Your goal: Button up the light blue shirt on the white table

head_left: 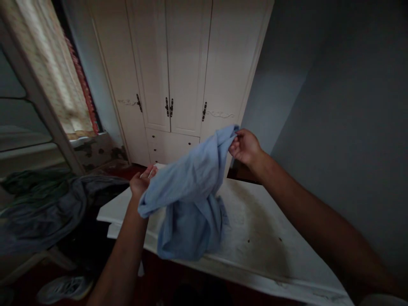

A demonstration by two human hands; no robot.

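Your left hand (142, 180): toward 8 o'clock, fingers loosely extended; this grip looks released, with the cloth's end crossing in front of your wrist.
Your right hand (245, 146): at 3 o'clock, its grip pinching a corner of the cloth between thumb and fingers.
Blue cloth (188, 178): mid-view, stretched slantwise between your hands, raised at your right; its lower folds hang toward 6 o'clock, over the near edge of the tabletop.
White tabletop (309, 263): under the cloth, running out to 4 o'clock; a brown stain (264, 233) and small dark specks mark it, and its near edge slopes down toward 5 o'clock.
Shoe (65, 289): on the floor between 7 and 8 o'clock, side markings too blurred to read.
Heaped clothes (47, 208): grey and green, between 8 and 9 o'clock, crowding your left arm's side.
Grey wall (347, 127): from 2 to 3 o'clock, bounding your right.
Curtain (62, 63): 10 o'clock, pale.
White wardrobe (186, 63): 12 o'clock, dark-handled, its drawers partly behind the cloth.
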